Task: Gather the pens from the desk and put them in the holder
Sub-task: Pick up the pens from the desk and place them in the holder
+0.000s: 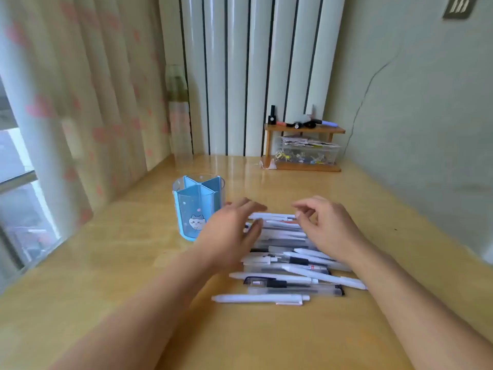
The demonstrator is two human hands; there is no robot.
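Two bare hands over a heap of pens on a wooden desk

The left hand [234, 225] and right hand [324, 228] hover, fingers loosely spread, above the pens [288, 263]; the blue holder [196, 206] stands just left of the left fingertips.

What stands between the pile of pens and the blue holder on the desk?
Only the left hand, which hovers over the pile's left end beside the holder. The pens lie just right of the holder, whose top is open and looks empty.

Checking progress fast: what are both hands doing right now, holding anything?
Left hand: open, fingers spread over the pens, holding nothing.
Right hand: open, fingers loosely curled above the pens, holding nothing.
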